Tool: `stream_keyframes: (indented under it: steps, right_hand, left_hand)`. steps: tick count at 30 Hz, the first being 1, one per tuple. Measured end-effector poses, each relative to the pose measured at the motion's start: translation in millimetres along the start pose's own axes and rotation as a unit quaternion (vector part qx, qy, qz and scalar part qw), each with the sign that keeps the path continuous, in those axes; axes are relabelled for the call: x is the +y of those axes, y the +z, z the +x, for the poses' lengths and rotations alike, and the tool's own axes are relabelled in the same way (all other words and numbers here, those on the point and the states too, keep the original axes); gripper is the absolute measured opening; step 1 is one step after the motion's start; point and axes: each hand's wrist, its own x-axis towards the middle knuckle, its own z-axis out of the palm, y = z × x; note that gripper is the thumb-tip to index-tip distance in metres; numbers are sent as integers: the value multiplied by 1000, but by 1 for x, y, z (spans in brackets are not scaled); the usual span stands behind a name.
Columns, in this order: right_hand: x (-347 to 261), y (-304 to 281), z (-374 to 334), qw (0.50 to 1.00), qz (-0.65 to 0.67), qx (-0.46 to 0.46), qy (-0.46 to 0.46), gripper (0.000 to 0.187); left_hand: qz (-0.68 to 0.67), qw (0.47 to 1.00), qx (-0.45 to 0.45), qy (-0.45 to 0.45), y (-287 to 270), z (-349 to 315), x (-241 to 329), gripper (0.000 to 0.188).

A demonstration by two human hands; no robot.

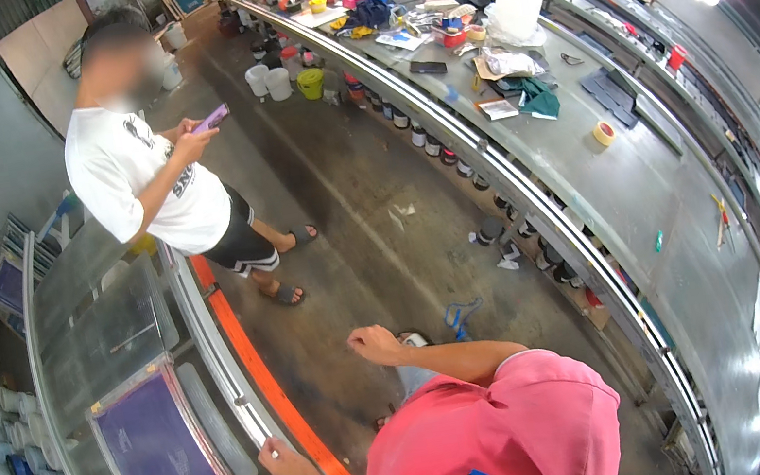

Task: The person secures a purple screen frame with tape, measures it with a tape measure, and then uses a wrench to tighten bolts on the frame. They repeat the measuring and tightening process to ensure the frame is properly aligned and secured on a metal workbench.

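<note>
My left hand (283, 459) is closed, with a small white piece (274, 454) showing between its fingers; its kind is too small to tell. It is beside the metal rail of the left table, close to a printing screen (156, 438) with purple mesh and a pale, taped frame. My right hand (376, 345) is held out over the floor in front of me, its fingers curled in and nothing showing in them. It touches neither table.
An orange strip (265, 353) runs along the left table (86, 311). Ahead, a person (145, 174) in a white shirt holds a purple phone (211, 118). A long right-hand table (589, 187) carries a tape roll (603, 133), cloths and tubs. Paint pots (419, 136) stand beneath; a blue strap (462, 317) lies on the floor.
</note>
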Motion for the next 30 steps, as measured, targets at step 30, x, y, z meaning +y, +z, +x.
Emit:
stream_keyframes:
  steps: [30]
  right_hand:
    - [217,-436,243,893,214,313,243,22]
  left_hand:
    - [-112,733,-606,287,883,54,544,21]
